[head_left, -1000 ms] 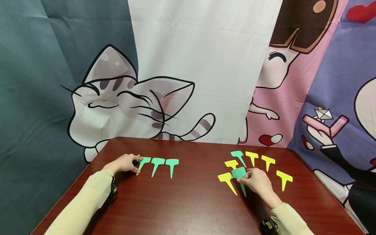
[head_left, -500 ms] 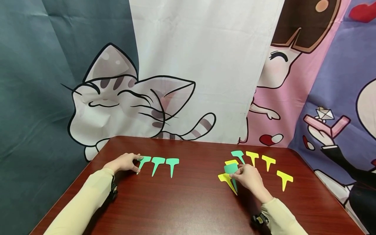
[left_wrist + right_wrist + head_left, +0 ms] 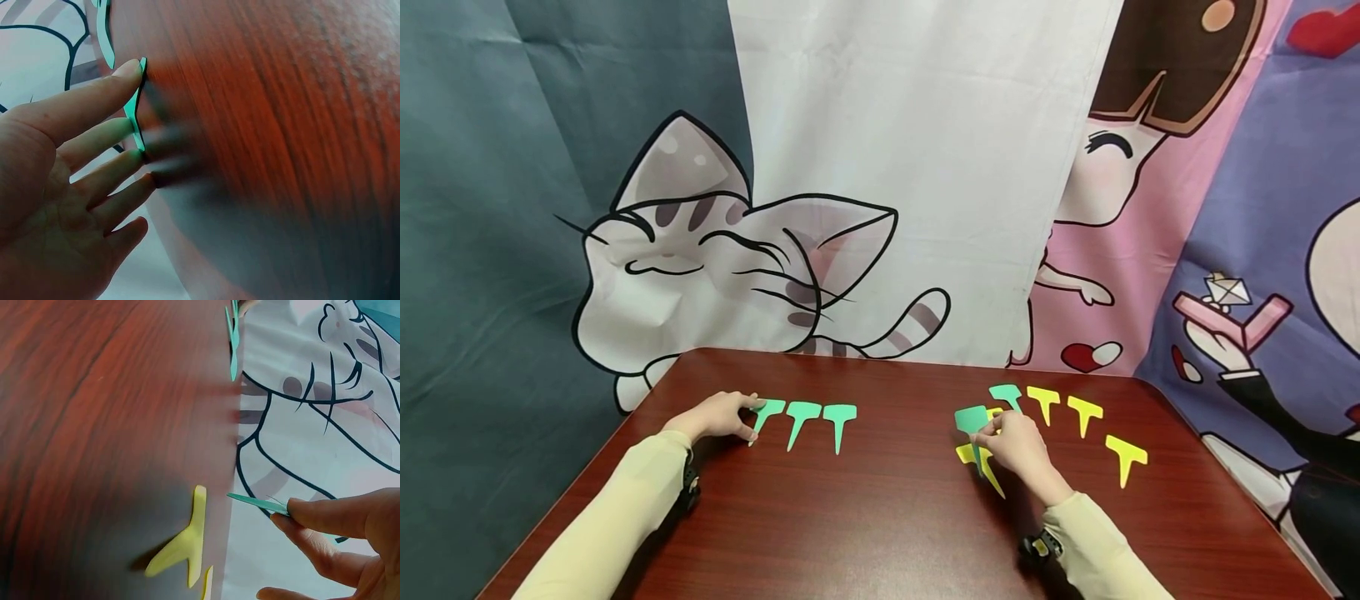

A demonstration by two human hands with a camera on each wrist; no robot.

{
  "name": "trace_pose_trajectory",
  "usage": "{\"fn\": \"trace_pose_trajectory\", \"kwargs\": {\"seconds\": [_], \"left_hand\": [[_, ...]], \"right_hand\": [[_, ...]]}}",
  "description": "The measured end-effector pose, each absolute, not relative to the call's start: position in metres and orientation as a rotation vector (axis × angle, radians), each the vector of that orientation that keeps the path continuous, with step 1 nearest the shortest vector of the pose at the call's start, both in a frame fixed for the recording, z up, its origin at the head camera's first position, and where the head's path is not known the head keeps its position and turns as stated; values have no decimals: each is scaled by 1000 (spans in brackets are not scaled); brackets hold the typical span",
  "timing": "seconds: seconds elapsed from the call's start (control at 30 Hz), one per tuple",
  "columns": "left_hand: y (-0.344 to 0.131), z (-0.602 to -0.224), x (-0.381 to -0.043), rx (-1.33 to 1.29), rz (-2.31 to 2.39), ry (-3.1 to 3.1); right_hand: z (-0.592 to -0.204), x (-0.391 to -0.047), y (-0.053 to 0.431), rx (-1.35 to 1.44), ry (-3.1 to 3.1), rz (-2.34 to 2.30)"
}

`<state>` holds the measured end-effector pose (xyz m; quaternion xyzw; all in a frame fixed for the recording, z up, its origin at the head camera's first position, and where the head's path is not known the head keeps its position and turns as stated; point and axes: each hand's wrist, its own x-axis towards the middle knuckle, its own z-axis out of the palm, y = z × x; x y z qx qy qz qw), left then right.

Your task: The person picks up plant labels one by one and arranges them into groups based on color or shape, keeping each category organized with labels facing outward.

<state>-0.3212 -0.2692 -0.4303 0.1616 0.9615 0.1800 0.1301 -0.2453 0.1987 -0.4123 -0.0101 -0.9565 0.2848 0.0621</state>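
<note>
My right hand [image 3: 1021, 454] pinches a green T-shaped plant label [image 3: 972, 419] between thumb and fingers. In the right wrist view that green label appears edge-on, held above the table. Below it lies a yellow T-shaped label [image 3: 192, 540], and a second yellow label [image 3: 992, 413] is mostly covered. On the left, my left hand [image 3: 718, 415] rests on the leftmost of three green labels [image 3: 771, 408] lying in a row. The left wrist view shows its fairly straight thumb and fingers touching that label [image 3: 134, 112]. Beside it lie a middle green label [image 3: 803, 411] and a right one [image 3: 840, 413].
Another green label [image 3: 1006, 393] lies behind my right hand. Several yellow labels, including one at the far right [image 3: 1125, 454], lie around it. The brown wooden table [image 3: 850, 525] ends at a printed cartoon cloth [image 3: 925, 167] hanging behind it.
My right hand has carried the green label leftward, from the right of the front yellow label to above it. My left hand and the row of three green labels have not moved.
</note>
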Motion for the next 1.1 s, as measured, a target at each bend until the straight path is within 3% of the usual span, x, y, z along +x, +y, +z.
{"fn": "trace_pose_trajectory", "kwargs": {"seconds": [1.1], "left_hand": [[-270, -432, -322, 455, 530, 2792]], "right_hand": [[-422, -275, 137, 18, -2870, 937]]}}
